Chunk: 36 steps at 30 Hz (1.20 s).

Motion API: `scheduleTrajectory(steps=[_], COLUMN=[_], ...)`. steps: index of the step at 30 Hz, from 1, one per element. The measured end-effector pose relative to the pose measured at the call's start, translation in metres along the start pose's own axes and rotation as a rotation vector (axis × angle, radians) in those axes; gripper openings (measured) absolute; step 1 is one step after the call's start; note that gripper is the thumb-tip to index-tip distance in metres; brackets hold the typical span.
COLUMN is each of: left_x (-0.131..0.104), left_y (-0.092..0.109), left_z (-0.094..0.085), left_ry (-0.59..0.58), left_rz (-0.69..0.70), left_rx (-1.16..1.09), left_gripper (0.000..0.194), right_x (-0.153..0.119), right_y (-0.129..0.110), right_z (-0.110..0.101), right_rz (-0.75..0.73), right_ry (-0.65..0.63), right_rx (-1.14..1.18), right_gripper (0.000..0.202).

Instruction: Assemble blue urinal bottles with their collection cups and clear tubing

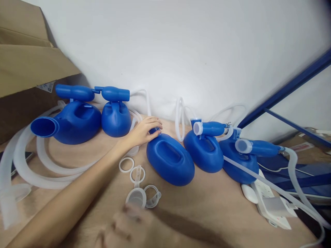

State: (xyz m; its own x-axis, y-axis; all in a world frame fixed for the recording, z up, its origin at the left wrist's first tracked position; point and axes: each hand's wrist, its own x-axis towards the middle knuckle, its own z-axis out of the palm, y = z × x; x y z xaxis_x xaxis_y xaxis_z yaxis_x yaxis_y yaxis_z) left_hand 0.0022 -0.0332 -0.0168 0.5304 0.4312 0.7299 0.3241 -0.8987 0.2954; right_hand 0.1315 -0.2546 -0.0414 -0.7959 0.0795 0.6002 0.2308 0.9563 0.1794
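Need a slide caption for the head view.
Left hand grips one end of a blue bottle; blurred right hand beside a translucent cap on the tabletop.

One close head view, forward and down over tabletop (214, 196) toward white wall (181, 51).

A big brown box (23, 65) stood open on the left, by a white wall (168, 51). On the right, a white computer mouse (249, 193) sat just beside a power strip (261, 187), near a blue shelf (284, 90).

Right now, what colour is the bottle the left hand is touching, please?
The bottle is blue, best seen in the head view.
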Motion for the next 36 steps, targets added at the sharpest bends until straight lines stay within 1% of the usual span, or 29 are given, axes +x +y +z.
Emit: scheduleTrajectory(steps=[1,2,3,5,6,8,9,11,14,16,21,26,29,32,36], left_x=[0.0,0.0,0.0,-0.001,-0.001,-0.003,-0.003,-0.005,-0.007,-0.006,-0.004,-0.004,-0.004,-0.004,-0.004], left_y=[0.0,0.0,0.0,0.0,0.0,-0.001,-0.002,-0.004,-0.006,-0.006,-0.002,0.002,0.003,0.005,0.008], left_z=[0.0,0.0,0.001,0.003,0.005,0.009,0.011,0.014,0.015,0.015,0.016,0.017,0.017,0.017,0.02], left_ry=[0.005,0.012,0.019,0.031,0.039,0.062,0.075,0.099,0.108,0.11,0.113,0.143,0.131,0.113,0.121], left_rz=[0.004,0.005,0.006,0.014,0.021,0.025,0.017,-0.01,-0.03,-0.024,-0.027,-0.035,-0.037,-0.041,-0.068], left_rx=[-0.007,-0.015,-0.023,-0.039,-0.046,-0.059,-0.066,-0.08,-0.098,-0.105,-0.126,-0.123,-0.093,-0.041,0.012], left_gripper=[0.016,0.015,0.015,0.014,0.014,0.013,0.014,0.016,0.015,0.013,0.012,0.017,0.018,0.017,0.017], right_x=[0.002,0.003,0.003,0.001,-0.002,-0.009,-0.012,-0.016,-0.019,-0.02,-0.022,-0.018,-0.016,-0.015,-0.015], right_y=[0.019,0.038,0.058,0.095,0.109,0.128,0.133,0.137,0.136,0.135,0.136,0.135,0.134,0.134,0.134], right_z=[-0.01,-0.021,-0.033,-0.053,-0.06,-0.065,-0.064,-0.056,-0.045,-0.042,-0.046,-0.047,-0.047,-0.048,-0.047], right_rz=[0.109,0.287,0.42,0.703,0.81,0.896,0.918,0.942,0.959,0.955,0.924,0.961,0.958,0.969,0.971], right_ry=[0.12,0.146,0.117,-0.041,-0.137,-0.322,-0.387,-0.445,-0.436,-0.43,-0.441,-0.469,-0.482,-0.472,-0.437], right_rx=[-0.142,-0.276,-0.373,-0.504,-0.515,-0.414,-0.357,-0.294,-0.319,-0.334,-0.302,-0.305,-0.301,-0.305,-0.282], right_gripper=[0.018,0.015,0.017,0.029,0.037,0.044,0.045,0.044,0.042,0.043,0.044,0.045,0.045,0.045,0.046])
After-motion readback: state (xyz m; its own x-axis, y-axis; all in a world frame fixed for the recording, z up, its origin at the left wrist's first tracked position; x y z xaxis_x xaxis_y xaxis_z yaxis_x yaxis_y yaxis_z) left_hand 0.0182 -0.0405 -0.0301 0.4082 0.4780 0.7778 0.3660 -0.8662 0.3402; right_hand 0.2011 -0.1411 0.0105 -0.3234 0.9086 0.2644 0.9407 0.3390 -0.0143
